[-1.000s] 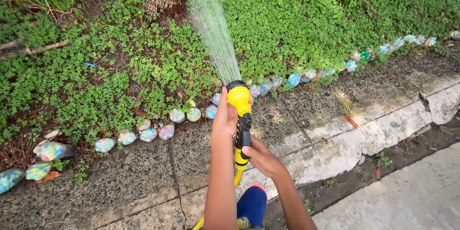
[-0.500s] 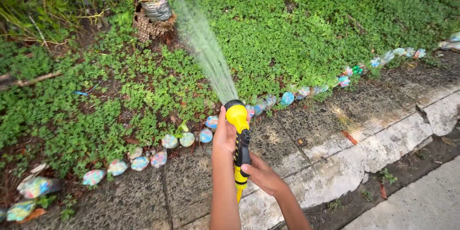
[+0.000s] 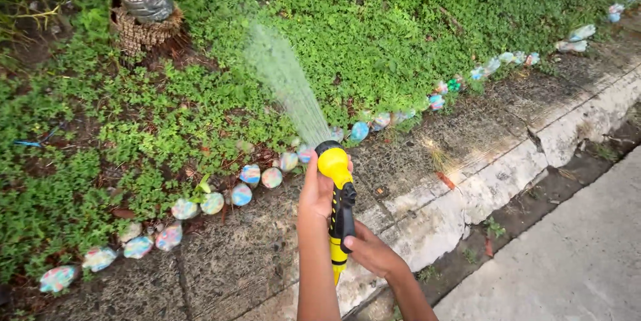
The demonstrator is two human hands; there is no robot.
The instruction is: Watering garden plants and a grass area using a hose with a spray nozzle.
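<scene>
Both hands (image 3: 340, 221) hold a yellow hose nozzle (image 3: 337, 191) spraying groundcover (image 3: 374, 40).

The ground has a patch of small green plants (image 3: 374, 34) that fills the top, from 9 o'clock round to 1 o'clock. A row of painted stones (image 3: 250, 175) lies along its edge, running from 8 o'clock up to 2 o'clock. The stones are blue, pink and green, and many touch each other. Just below them is a rough grey concrete strip (image 3: 260, 254) with dark spots. A pale curb (image 3: 507, 174) runs beside it toward 3 o'clock. At 4 o'clock is a smooth grey road (image 3: 574, 261). At 11 o'clock a short stump (image 3: 143, 27) stands among the plants.
</scene>
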